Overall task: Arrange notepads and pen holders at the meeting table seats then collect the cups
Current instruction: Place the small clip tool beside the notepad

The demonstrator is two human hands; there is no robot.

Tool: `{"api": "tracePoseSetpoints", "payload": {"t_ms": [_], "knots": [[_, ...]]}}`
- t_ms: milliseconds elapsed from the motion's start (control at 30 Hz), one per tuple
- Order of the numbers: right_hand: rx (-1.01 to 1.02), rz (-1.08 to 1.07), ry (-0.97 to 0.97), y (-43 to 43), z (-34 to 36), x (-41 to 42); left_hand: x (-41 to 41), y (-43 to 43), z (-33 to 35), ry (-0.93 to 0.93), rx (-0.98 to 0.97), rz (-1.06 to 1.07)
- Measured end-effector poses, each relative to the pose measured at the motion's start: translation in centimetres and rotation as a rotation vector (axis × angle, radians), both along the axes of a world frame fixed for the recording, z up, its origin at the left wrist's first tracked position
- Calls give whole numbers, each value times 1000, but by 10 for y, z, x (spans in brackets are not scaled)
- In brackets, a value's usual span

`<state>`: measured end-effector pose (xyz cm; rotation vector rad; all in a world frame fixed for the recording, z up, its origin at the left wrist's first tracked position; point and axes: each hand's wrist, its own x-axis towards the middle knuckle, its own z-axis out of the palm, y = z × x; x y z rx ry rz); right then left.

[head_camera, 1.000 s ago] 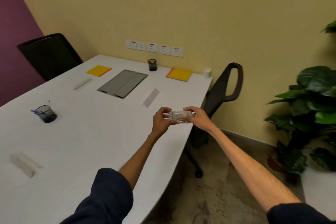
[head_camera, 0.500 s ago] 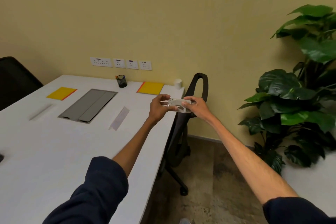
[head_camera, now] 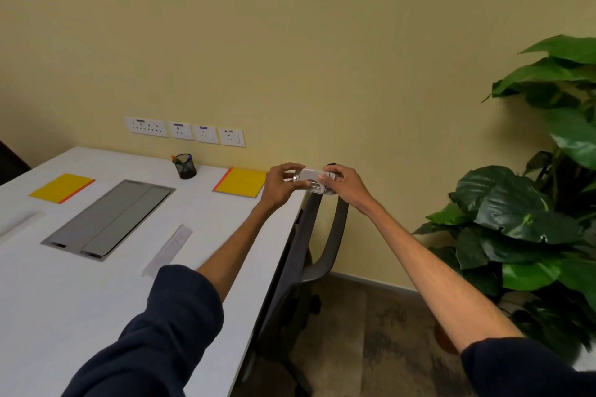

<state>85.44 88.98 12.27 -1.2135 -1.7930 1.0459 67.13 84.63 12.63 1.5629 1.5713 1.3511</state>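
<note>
With curled fingers (head_camera: pixel 289 167) the left hand (head_camera: pixel 280 185) and right hand (head_camera: pixel 345 186) pinch a small pale device (head_camera: pixel 313 178); the yellow notepad (head_camera: pixel 240 182) lies at 9 o'clock, nearer the left.

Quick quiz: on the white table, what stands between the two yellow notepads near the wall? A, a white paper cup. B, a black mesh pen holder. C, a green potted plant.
B: the black mesh pen holder, pens sticking out, stands on the white table between the left yellow notepad and the right yellow notepad.
</note>
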Motion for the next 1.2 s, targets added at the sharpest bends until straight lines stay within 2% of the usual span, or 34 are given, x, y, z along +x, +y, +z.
{"api": "tracePoseSetpoints", "payload": {"t_ms": [267,567,1100,1200], "knots": [[-29,57,-29,106,-23,42,41,92,-16,65,-50,60],[-8,192,-79,219,-25,50,73,183,-17,66,-85,264],[224,607,-385,325,-61,-125,-50,241,-66,46,-277,710],[238,674,-381,337,-67,-153,-68,244,-74,52,-300,759]]}}
